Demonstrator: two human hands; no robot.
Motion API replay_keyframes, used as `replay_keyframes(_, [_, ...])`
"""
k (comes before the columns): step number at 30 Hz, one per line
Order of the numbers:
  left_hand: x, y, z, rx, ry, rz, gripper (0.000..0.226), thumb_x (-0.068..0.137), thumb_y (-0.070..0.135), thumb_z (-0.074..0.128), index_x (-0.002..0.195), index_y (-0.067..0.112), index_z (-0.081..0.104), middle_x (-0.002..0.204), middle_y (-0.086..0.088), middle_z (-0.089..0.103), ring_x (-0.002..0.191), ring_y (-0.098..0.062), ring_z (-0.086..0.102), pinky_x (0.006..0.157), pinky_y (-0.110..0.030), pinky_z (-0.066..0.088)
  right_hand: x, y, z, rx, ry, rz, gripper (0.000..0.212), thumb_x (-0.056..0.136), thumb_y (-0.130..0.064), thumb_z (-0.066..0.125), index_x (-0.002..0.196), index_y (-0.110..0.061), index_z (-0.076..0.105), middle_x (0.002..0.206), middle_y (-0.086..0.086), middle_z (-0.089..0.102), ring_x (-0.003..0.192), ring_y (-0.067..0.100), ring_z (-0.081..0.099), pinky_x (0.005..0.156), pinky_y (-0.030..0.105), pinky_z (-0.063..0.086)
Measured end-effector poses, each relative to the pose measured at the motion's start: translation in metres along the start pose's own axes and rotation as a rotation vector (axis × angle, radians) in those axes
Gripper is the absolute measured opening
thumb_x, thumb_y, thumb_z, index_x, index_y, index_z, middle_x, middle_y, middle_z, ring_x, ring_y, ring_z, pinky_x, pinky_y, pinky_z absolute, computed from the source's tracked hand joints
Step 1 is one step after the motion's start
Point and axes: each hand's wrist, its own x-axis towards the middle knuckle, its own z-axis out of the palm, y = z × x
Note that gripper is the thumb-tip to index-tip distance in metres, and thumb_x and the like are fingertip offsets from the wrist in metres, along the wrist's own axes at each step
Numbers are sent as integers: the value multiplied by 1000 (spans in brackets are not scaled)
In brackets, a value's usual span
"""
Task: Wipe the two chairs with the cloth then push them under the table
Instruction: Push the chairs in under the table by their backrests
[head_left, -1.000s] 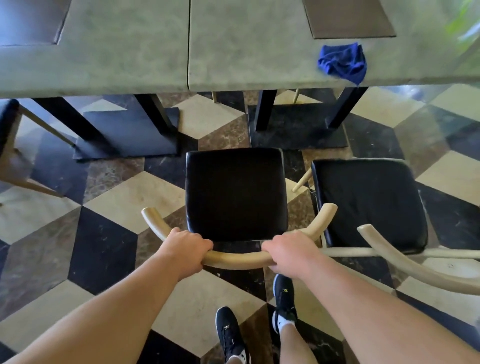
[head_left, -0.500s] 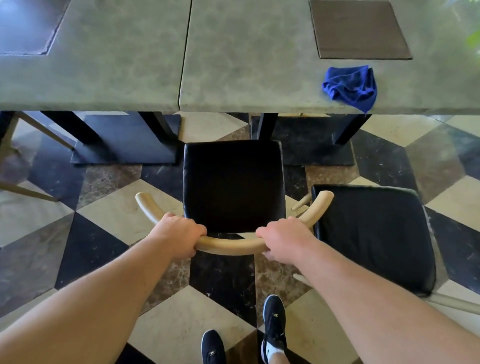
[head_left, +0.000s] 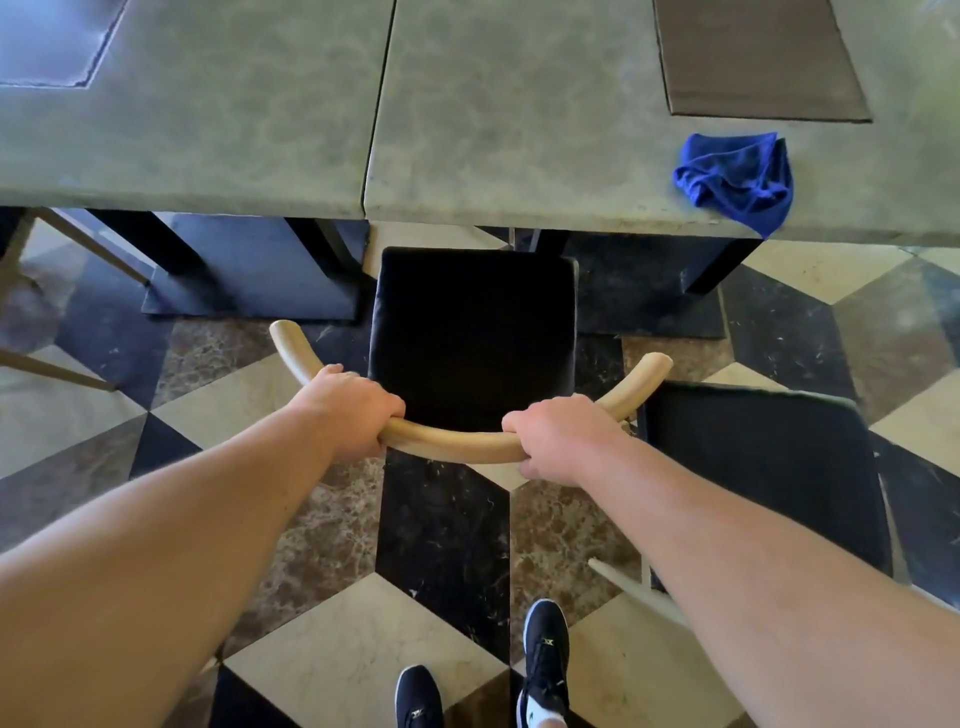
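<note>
Head view, centre frame: left hand (head_left: 353, 410) and right hand (head_left: 558, 439), each grip clenched on the curved wooden backrest (head_left: 452, 441) of the first chair (head_left: 472, 332), its seat front just under the bench (head_left: 260, 130); rigid, probably moderately heavy; cloth (head_left: 737, 176) upper right.

marble floor (head_left: 322, 639) in cream, brown, black cube pattern; dark placemat (head_left: 758, 57) top right; daylight glare.

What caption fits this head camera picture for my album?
Both hands, left hand and right hand, grip the chair, facing the table; blue cloth rests on top.
</note>
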Motion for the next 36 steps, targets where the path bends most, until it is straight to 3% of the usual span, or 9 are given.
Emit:
replay_keyframes(4, [-2,-1,4,-18,11,-18,22,93,44,69,113,44,61,100,15,65,106,-16,64,116,-48,34,-2,-5,1,-18,-4,27,21,90,-40,71,93,-35,51,74,-12,52,63,6,50,69,33,38])
replay_keyframes(7, [-7,3,5,-49,36,-59,31,91,47,70,120,40,62,106,13,65,109,-18,62,118,-49,33,-7,-9,-3,-20,18,53,26,87,-44,73,104,-32,57,84,-11,60,74,11,59,76,36,51])
replay_keyframes(10, [-18,12,4,-148,55,-80,66,84,60,70,143,38,51,129,8,64,125,-22,57,121,-53,28,-19,-13,-8,-22,72,71,71,81,-60,74,140,-31,49,118,-5,64,106,20,62,95,44,53])
replay_keyframes(12, [-28,25,1,-227,85,-63,90,80,67,71,157,37,35,151,6,53,139,-25,48,124,-56,25,-36,-13,-13,-38,67,95,99,78,-70,72,157,-32,27,148,0,51,134,27,49,112,53,43])
replay_keyframes(14, [-39,43,-5,-295,130,-45,102,79,71,70,163,37,24,166,5,37,150,-26,37,126,-56,23,-60,-12,-18,-32,54,141,112,76,-76,69,162,-33,11,166,4,31,151,32,30,122,56,29])
replay_keyframes(17, [-54,77,-17,-341,182,-5,106,78,74,70,164,37,21,171,4,28,154,-26,31,125,-56,26,-104,-7,-22,-28,76,207,116,75,-79,67,162,-34,6,169,5,23,154,32,24,124,56,23])
replay_keyframes(24, [-78,173,-45,-296,254,114,109,76,78,69,164,35,23,167,4,36,147,-27,40,117,-52,38,-216,9,-9,-15,57,365,114,73,-80,69,160,-38,7,170,3,24,155,31,23,124,57,23])
replay_keyframes(36, [-80,404,-87,-272,202,264,107,78,78,67,165,40,17,173,3,24,155,-28,29,122,-53,33,-405,117,62,26,71,468,116,68,-82,67,160,-39,10,169,0,25,155,29,23,123,54,23])
